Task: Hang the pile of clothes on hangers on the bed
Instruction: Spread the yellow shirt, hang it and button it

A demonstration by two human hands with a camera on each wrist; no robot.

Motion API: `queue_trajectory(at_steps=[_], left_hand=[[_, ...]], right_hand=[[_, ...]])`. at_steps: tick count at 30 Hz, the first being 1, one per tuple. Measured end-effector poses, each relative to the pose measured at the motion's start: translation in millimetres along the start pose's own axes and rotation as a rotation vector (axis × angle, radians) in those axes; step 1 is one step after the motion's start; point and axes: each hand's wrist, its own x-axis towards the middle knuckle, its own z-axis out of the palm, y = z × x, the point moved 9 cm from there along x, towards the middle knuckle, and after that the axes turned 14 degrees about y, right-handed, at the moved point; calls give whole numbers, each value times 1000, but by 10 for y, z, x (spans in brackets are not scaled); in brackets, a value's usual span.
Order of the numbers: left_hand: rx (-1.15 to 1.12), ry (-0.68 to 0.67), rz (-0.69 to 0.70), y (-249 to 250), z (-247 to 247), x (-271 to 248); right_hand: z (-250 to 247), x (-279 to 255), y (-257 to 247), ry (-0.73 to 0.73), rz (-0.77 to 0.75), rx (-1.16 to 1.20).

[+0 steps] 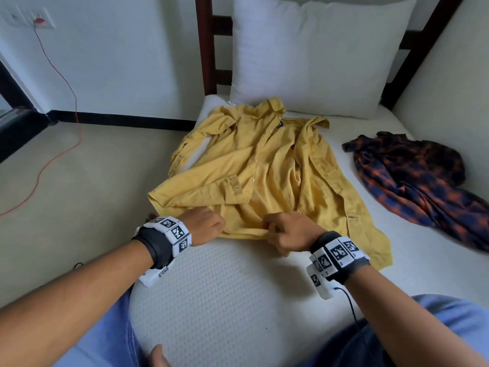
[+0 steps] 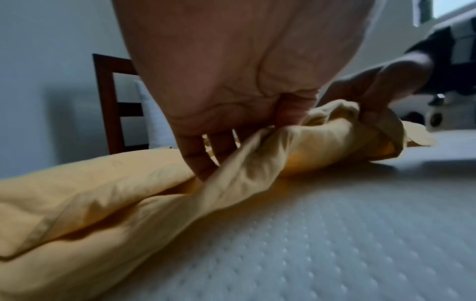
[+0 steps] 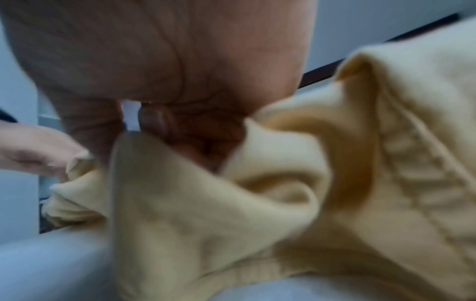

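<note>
Both hands pinched the yellow shirt's (image 1: 260,165) near hem: left hand (image 1: 206,225) and right hand (image 1: 289,233) side by side. Plaid shirt (image 1: 415,178) lay crumpled, well apart, on the bed (image 1: 238,300).

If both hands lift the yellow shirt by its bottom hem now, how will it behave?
The yellow button-up cotton shirt will probably drape and sag: it already bunches into soft folds where the left hand and right hand pinch its hem. It looks thin, so likely light. The loosely folded sleeves will likely swing free.
</note>
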Motion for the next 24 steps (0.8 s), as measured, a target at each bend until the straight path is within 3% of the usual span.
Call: queue_trajectory(at_steps=[3, 6, 13, 17, 20, 24], left_hand=[[40, -51, -18, -46, 70, -75], [76, -85, -62, -110, 65, -130], [388, -250, -91, -315, 13, -424], [487, -249, -27, -286, 34, -527], [477, -287, 19, -173, 138, -592], [320, -349, 26, 30, 289, -674]], right_hand=[[208, -51, -119, -31, -84, -247], [397, -70, -214, -53, -76, -318], [-12, -78, -90, 181, 62, -495], [-287, -178, 75, 220, 105, -509], [-183, -332, 100, 20, 52, -408], [103, -647, 260, -317, 31, -542]])
